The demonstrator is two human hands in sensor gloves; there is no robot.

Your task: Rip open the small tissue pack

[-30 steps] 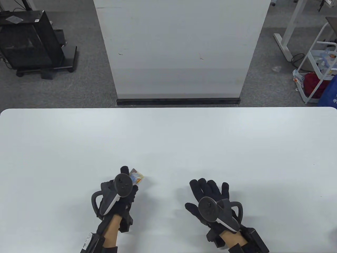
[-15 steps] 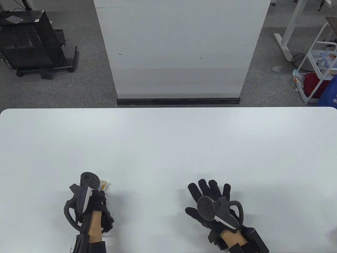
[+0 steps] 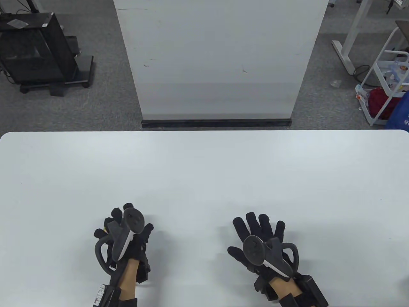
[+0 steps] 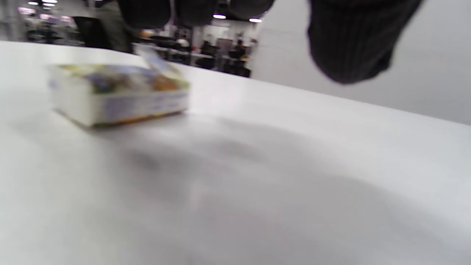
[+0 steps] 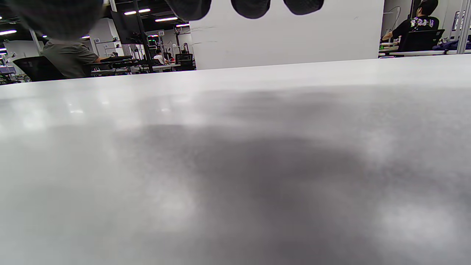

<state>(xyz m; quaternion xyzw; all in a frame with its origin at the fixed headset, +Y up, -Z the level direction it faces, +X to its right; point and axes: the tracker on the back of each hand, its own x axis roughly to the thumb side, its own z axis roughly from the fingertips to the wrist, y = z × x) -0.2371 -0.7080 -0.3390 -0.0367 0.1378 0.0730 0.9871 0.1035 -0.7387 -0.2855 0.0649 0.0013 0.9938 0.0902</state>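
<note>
The small tissue pack [image 4: 117,92], white with a colourful printed top, lies flat on the white table [image 3: 204,166]. It shows only in the left wrist view, blurred, with a small flap sticking up at its far edge. In the table view it is hidden under my left hand [image 3: 123,220]. That hand hovers over the pack with fingers spread, and its fingertips [image 4: 349,48] hang clear of the pack. My right hand [image 3: 257,228] lies flat on the table with fingers spread and holds nothing.
A white partition panel [image 3: 220,57] stands beyond the table's far edge. A black cabinet [image 3: 35,51] is on the floor at the back left and a white cart [image 3: 388,83] at the back right.
My left hand held the pack, carried it left and toward me, then let it go on the table and spread its fingers over it. My right hand barely shifted.
</note>
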